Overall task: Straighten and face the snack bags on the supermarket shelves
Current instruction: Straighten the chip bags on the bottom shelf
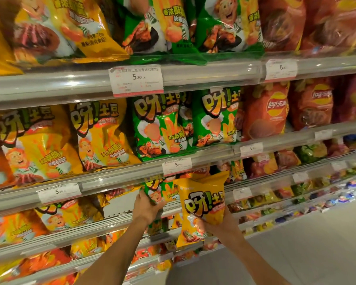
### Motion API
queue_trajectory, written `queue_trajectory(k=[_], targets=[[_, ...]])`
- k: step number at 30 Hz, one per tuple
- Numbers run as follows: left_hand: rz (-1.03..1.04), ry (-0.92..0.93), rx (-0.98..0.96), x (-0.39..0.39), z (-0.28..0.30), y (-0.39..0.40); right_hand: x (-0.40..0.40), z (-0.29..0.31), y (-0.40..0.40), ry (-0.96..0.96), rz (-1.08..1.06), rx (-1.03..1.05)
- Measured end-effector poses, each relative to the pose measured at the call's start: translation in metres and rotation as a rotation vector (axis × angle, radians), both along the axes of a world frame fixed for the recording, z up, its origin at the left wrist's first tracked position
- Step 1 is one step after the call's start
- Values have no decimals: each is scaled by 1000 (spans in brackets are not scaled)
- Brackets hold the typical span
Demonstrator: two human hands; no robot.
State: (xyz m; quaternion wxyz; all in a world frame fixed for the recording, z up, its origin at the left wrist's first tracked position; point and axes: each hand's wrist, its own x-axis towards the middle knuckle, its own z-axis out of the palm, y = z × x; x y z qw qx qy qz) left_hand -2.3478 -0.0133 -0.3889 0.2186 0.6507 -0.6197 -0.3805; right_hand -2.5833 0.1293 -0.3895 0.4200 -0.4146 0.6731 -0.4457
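My right hand grips a yellow snack bag from behind, holding it upright in front of the shelves, off the shelf. My left hand grips the lower edge of a green snack bag that stands on the third shelf down, just left of the yellow one. Rows of yellow bags and green bags face forward on the shelf above.
Red and orange chip bags fill the right side of the shelves. Price tags hang on the shelf rails. A bare white gap shows on the shelf left of my left hand. Grey floor lies at the lower right.
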Motion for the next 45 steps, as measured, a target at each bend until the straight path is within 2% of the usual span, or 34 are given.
queue_trajectory(k=[3,8,12,15,18,23,27,30,36,40,45], targets=[[-62,-109,-97,21,-2,12,27,4,-4,20,81,36],[-60,-232,-267,74,0,35,89,13,-19,173,216,70],[-29,-398,-388,132,-1,51,139,14,-32,56,367,23],[-17,-494,-455,175,-2,59,176,12,-51,-35,399,62],[-91,-612,-404,206,-7,65,205,19,-76,-36,417,122],[-234,-766,-261,220,-18,66,228,38,-110,143,373,128],[-238,-800,-272,221,-16,64,230,46,-133,312,218,104],[-245,-796,-271,222,-21,63,226,45,-149,424,202,40],[-276,-796,-208,223,-23,63,240,22,-156,254,164,102],[-289,-810,-236,226,-21,63,251,10,-154,199,190,9],[-281,-794,-220,223,-19,64,248,1,-156,217,201,25]])
